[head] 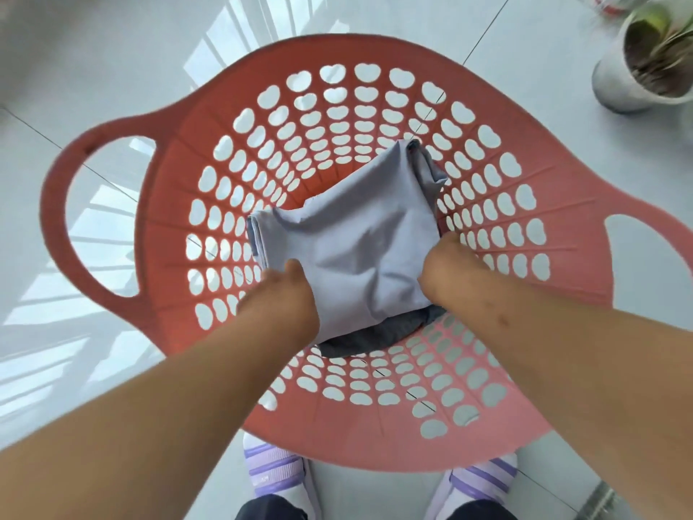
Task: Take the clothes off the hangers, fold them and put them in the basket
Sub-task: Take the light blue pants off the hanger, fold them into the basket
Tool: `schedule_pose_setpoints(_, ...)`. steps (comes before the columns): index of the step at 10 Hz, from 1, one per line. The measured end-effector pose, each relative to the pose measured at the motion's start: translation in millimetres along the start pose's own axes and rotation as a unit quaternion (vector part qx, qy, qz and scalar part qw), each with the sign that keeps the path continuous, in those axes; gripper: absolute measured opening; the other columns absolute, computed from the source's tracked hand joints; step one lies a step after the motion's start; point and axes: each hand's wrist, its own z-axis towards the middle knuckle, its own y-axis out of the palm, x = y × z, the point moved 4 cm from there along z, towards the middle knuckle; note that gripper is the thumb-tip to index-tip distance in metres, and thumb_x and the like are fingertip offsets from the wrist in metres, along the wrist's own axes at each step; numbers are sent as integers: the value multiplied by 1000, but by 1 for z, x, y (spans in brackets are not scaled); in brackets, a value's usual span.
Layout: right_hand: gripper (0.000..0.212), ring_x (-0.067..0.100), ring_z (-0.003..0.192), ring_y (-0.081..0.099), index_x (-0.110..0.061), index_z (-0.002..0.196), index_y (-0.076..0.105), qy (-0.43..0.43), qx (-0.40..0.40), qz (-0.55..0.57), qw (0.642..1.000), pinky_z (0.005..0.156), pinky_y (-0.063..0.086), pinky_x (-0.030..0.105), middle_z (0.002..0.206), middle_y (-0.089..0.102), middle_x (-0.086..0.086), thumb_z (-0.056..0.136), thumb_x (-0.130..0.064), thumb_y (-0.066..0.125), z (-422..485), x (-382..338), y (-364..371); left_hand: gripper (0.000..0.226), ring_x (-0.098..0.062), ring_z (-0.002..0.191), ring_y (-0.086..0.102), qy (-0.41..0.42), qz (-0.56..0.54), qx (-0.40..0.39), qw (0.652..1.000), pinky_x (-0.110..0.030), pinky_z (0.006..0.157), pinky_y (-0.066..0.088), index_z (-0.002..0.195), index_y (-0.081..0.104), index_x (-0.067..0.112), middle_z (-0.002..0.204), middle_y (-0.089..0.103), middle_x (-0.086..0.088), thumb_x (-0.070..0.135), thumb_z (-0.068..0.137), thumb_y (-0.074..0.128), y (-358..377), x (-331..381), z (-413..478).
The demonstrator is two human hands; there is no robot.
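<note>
The left hand [287,290] and right hand [444,268] grip a folded pale-blue garment [356,238] inside the pink basket [112,123]. A plant pot [615,82] stands at two o'clock.

Item count by kind, as visible from the head camera
Baskets: 1, the pink basket [333,45], fitted with 2 loop handles, namely left handle [56,219] and right handle [656,227]; garments inside it: 2, namely 1 light blue garment [356,234] and 1 dark grey garment [375,337]; hands: 2, namely left hand [285,290] and right hand [446,268]; shoes: 2, namely left shoe [273,471] and right shoe [483,478], both white with purple stripes; plant pots: 1, the white plant pot [615,80]
</note>
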Motion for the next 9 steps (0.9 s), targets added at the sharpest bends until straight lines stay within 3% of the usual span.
schedule_pose_setpoints(1,56,40,120,51,2,141,30,46,-2,174,984,93,44,44,133,49,25,93,-16,52,-7,10,21,64,-36,105,54,-73,-106,-63,990,-39,77,45,141,16,16,121,43,-17,23,91,55,24,-2,-11)
schedule_pose_setpoints(2,61,37,123,50,-6,143,30,68,-2,200,978,98,44,42,138,47,19,91,-14,60,-7,11,27,75,-40,113,52,-105,-166,-66,978,-44,91,48,146,5,25,127,46,-19,21,89,55,40,2,-10)
schedule_pose_setpoints(3,47,33,121,53,-6,139,44,44,-42,175,983,97,45,36,137,51,14,95,-16,56,-13,10,20,50,-36,98,58,-68,-174,-45,981,-43,81,50,133,27,20,106,57,-15,15,89,50,46,8,-4)
schedule_pose_setpoints(4,42,28,105,52,2,139,44,68,-150,209,964,93,43,33,131,53,17,100,-13,47,-31,12,3,35,-33,95,61,-43,-107,-66,991,-40,78,49,122,38,16,95,56,-9,16,89,50,45,4,1)
schedule_pose_setpoints(5,41,23,85,54,5,134,49,29,-222,140,965,84,51,34,104,64,11,100,-19,52,-38,17,-2,37,-30,100,61,-56,-50,-97,992,-38,84,51,119,41,16,102,55,-9,23,87,58,39,-7,1)
schedule_pose_setpoints(6,36,26,98,58,-2,132,53,8,-163,67,984,93,49,36,106,60,11,97,-12,52,-40,18,-16,46,-27,100,61,-64,-15,-129,989,-37,86,55,124,43,17,109,56,-8,27,84,64,34,-8,1)
schedule_pose_setpoints(7,44,33,125,49,-5,138,43,9,12,104,994,99,44,40,139,46,16,94,-8,50,-34,12,-31,43,-25,102,62,-48,48,-158,985,-36,90,53,126,47,17,110,59,-5,33,88,60,26,0,8)
schedule_pose_setpoints(8,53,33,133,36,-11,144,33,-106,141,109,978,104,38,41,148,31,14,93,-7,46,-35,-10,-40,28,-26,95,62,-23,68,-50,996,-36,79,52,118,48,18,98,56,-4,28,92,54,10,8,13)
schedule_pose_setpoints(9,64,34,146,9,-21,153,17,-177,112,119,971,117,22,44,160,8,7,94,-8,40,-14,-27,-35,44,-31,110,55,-24,18,29,999,-40,86,51,130,41,15,120,50,-10,21,90,61,4,15,17)
